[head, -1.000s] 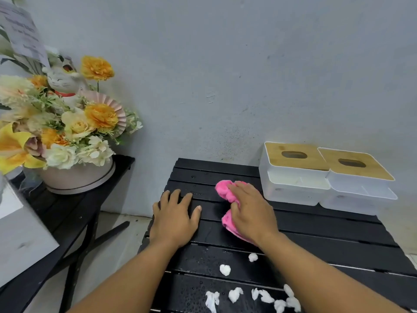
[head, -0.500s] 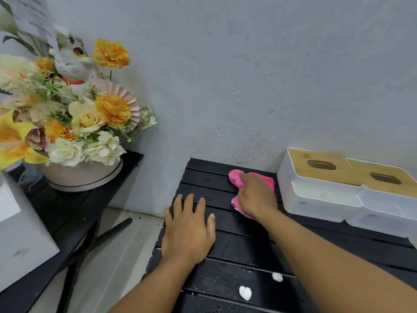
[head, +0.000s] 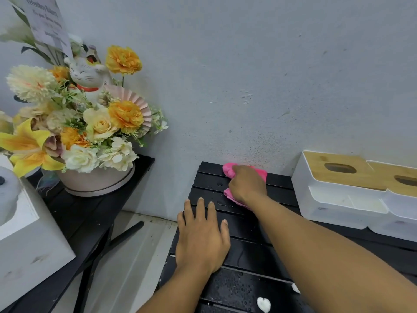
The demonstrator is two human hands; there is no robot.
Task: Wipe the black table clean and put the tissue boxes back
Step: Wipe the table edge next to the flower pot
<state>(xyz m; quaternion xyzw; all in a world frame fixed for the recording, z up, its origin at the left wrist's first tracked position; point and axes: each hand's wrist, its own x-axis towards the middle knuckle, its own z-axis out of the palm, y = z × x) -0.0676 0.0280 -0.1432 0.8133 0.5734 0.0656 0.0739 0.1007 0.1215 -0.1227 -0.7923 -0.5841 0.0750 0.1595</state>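
At your far left a white cardboard box stands on a low black side surface. Behind it on the same surface sits a round pale pink pot of yellow, orange and cream flowers, with a white beckoning-cat figurine among them. Your left hand lies flat, fingers straight and slightly spread, on the left part of the black slatted surface, whose near slats are beaded with water drops. Just beyond it, at the back edge by the grey wall, your right hand curls its fingers over a crumpled pink cloth and presses it onto the slats. Small white paper scraps lie near the front edge. To the right, a white tissue box with a light wooden lid and a second box of the same make stand touching, side by side, on that surface by the wall.
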